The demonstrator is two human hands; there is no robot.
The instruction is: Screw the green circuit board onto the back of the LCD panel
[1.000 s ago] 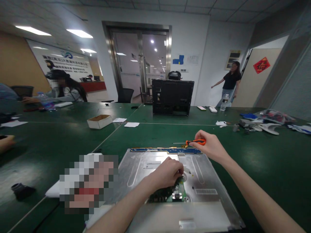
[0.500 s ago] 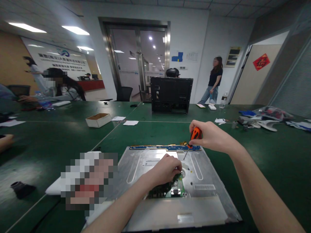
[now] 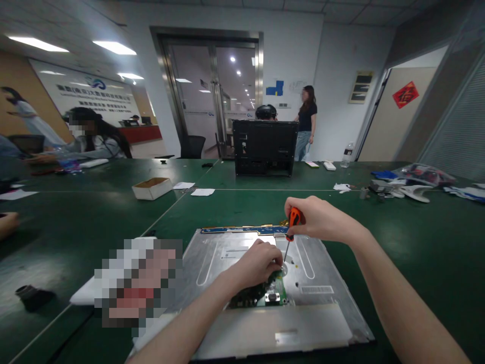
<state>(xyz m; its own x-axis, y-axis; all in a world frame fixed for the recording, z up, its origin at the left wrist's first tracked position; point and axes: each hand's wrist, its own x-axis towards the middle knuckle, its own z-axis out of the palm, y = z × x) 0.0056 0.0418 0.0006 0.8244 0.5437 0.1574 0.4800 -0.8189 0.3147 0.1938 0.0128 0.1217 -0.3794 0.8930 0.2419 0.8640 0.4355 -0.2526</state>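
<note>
A silver metal display panel (image 3: 318, 275) lies flat on the green table, with a blue circuit strip (image 3: 242, 231) along its far edge. My right hand (image 3: 322, 220) grips an orange and black screwdriver (image 3: 294, 217), its shaft pointing down, slightly tilted. The tip is close to the fingertips of my left hand (image 3: 259, 260), near the corner of a green circuit board (image 3: 278, 291). My left fingers are pinched together there; anything between them is hidden. Part of the board is covered by that hand.
A black monitor-like casing (image 3: 265, 146) stands upright at the far edge. An open white box (image 3: 152, 189) and paper pieces (image 3: 202, 192) lie farther back. Gloves and plastic packaging (image 3: 420, 174) lie at right. A blurred-out item (image 3: 140, 280) is at left. Other people are around the table.
My right hand has brought the screwdriver left and down, its tip now beside my left fingertips. My left hand stays nearly in place. A person standing behind has moved left.
</note>
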